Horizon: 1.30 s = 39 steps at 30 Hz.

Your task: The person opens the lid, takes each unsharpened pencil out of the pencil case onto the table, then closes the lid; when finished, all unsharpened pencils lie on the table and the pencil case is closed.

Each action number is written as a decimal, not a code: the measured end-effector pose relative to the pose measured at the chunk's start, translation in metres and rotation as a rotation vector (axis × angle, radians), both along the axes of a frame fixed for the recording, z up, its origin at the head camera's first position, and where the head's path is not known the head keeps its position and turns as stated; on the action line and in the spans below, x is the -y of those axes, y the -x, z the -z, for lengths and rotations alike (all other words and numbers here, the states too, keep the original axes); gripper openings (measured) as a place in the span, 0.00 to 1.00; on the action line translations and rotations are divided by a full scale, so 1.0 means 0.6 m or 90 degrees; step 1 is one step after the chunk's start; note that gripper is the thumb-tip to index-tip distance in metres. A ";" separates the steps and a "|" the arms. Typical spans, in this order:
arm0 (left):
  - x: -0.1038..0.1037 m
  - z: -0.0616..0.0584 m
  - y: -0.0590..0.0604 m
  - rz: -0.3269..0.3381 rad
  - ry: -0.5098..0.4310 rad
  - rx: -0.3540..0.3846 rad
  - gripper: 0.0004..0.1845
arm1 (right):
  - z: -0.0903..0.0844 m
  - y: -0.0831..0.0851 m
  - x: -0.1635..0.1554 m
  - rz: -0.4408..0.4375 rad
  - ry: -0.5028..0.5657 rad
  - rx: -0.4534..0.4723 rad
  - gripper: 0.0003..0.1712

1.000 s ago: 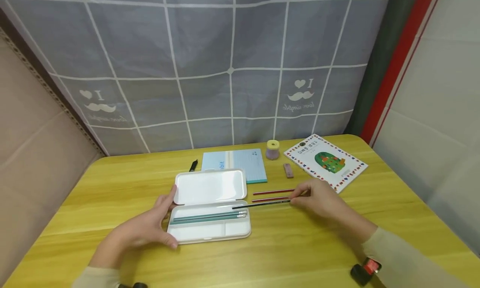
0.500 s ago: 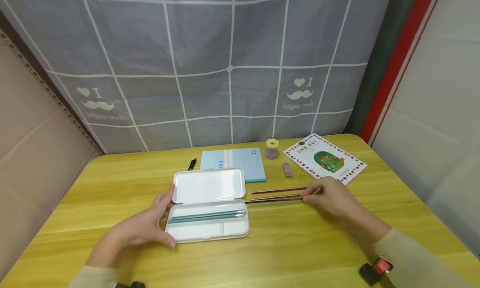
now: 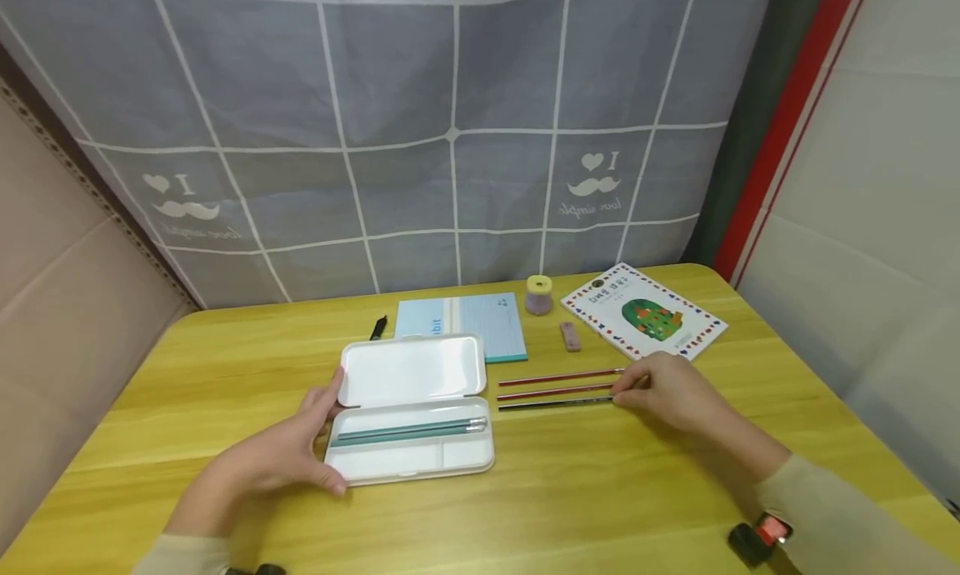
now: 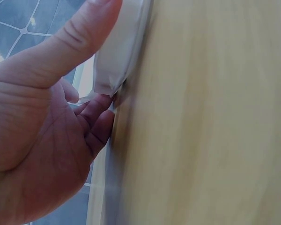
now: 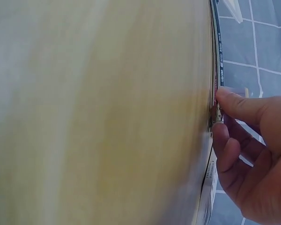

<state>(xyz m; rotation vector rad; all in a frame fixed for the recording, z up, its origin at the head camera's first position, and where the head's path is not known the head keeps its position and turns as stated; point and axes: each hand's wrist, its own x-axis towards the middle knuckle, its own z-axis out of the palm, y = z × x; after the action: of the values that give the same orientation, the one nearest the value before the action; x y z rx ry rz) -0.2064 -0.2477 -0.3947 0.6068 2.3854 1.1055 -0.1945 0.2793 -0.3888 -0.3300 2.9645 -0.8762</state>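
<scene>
A white pencil case (image 3: 412,467) lies with its lid raised on the table, with green pencils (image 3: 408,432) inside its long compartment. My left hand (image 3: 288,452) holds the case's left end, thumb at the near corner and fingers along the far side. In the left wrist view, my left hand (image 4: 51,108) has its thumb over the white case (image 4: 124,44). Right of the case, my right hand (image 3: 667,389) pinches the right end of a black pencil (image 3: 555,403), low at the table. Two red pencils (image 3: 558,377) lie parallel just beyond it. The right wrist view shows thumb and fingertips on the black pencil (image 5: 219,51).
Behind the case are a light blue notebook (image 3: 491,325) and a black pen (image 3: 378,328). A pink eraser (image 3: 570,337), a yellow-topped purple container (image 3: 538,296) and a white picture-covered booklet (image 3: 648,312) lie at the back right. A grey checked curtain (image 3: 405,183) hangs behind.
My right hand has drawn the black pencil rightward, away from over the case, and brought it beside the red pencils. My left hand stays on the case.
</scene>
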 end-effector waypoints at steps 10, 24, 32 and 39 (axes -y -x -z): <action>-0.001 -0.001 -0.001 0.000 -0.014 0.003 0.83 | -0.003 0.000 0.006 -0.025 -0.055 -0.041 0.02; -0.001 0.000 0.000 0.005 -0.005 -0.009 0.83 | -0.010 -0.005 0.009 -0.006 -0.073 -0.042 0.04; -0.001 0.000 0.003 0.008 -0.017 0.010 0.83 | -0.026 -0.001 0.025 -0.005 -0.026 -0.041 0.04; -0.001 0.000 0.000 0.007 -0.022 0.008 0.83 | -0.028 0.013 0.067 -0.034 0.065 0.015 0.10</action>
<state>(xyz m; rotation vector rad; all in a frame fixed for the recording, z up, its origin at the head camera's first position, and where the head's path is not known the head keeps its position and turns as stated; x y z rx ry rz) -0.2065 -0.2473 -0.3950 0.6223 2.3544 1.1436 -0.2022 0.2391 -0.3718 -0.3962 2.8811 -1.0196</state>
